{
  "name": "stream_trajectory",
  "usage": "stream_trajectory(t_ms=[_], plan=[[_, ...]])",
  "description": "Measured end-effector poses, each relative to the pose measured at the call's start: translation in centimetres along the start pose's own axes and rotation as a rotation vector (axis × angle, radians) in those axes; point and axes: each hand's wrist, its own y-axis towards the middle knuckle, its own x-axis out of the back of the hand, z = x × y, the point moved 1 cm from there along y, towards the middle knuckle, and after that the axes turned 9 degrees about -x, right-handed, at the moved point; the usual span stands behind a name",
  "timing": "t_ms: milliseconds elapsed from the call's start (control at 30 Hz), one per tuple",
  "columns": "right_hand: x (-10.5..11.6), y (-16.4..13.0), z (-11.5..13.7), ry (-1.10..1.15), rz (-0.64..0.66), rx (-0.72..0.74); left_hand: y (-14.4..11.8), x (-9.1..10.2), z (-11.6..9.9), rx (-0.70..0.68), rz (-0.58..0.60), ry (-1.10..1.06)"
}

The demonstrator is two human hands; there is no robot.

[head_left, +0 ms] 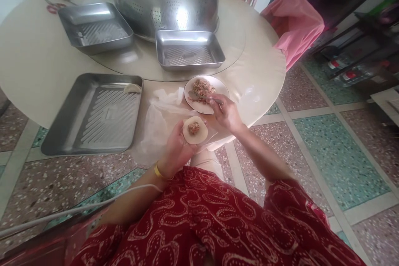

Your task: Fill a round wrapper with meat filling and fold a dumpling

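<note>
I'm seeing the big tray [93, 112] lying at the bench's [37, 66] near edge. My right hand [226, 114] is closing its grip around the spoon [199, 97] over the filling plate [215, 85]. My left hand [177, 145] is cupping the filled wrapper [195, 130] off the near edge; tilting it could spill filling.

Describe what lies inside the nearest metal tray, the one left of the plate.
The nearest tray holds one folded dumpling at its far right corner, against the rim. The rest shows only the ribbed metal floor. Nothing covers the tray, so its whole inside is visible.
</note>
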Motion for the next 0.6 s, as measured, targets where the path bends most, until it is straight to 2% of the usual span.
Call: stream_trajectory(t_ms=[100, 200, 300, 433, 600], plan=[[-0.5, 0.0, 0.0, 0.013, 0.014, -0.065, -0.1, 0.1, -0.2, -0.016, -0.051, 0.037], [-0.1, -0.7, 0.4, 0.087, 0.049, -0.163, 0.0, 0.2, -0.4, -0.03, -0.082, 0.034], [0.3, -1.4, 0.5, 0.202, 0.05, -0.278, 0.5, 0.4, -0.7, -0.029, -0.082, 0.0], [0.5, -1.5, -0.2, 0.397, -0.032, -0.395, 1.3, 0.8, -1.4, -0.012, -0.053, -0.031], [1.7, -1.5, 0.1, 0.589, -0.038, -0.462, 1.7, 0.9, -2.3, -0.031, -0.028, -0.09]])
